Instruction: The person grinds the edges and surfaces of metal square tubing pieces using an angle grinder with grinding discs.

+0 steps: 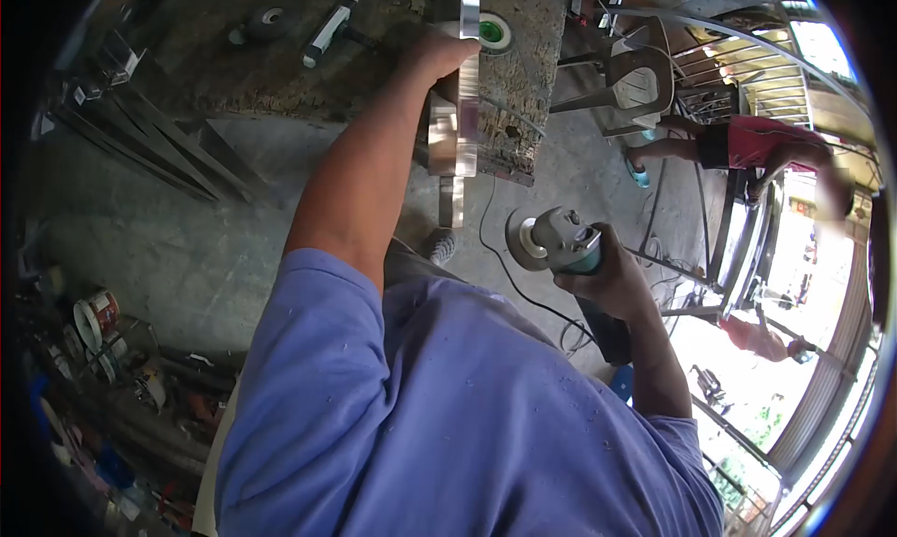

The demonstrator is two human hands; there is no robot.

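My left hand [447,55] is closed on a shiny metal bar [469,88] that lies across the worn wooden workbench [280,98] and sticks out past its front edge. Beside the bar, just right of my fingers, lies a round disc with a green centre [492,32]. Off the bench on the right, my right hand [612,280] grips an angle grinder [563,241] by its body, with its disc toward the left. The grinder is apart from the bar. Shorter shiny metal pieces [443,140] show beside the bar at the bench edge.
On the bench are a hammer-like tool [329,34] and a round disc [271,17]. A plastic chair [635,84] stands to the right, near a person in a red shirt [761,144]. A cable [523,296] trails across the floor. Metal bars [159,144] lean at left.
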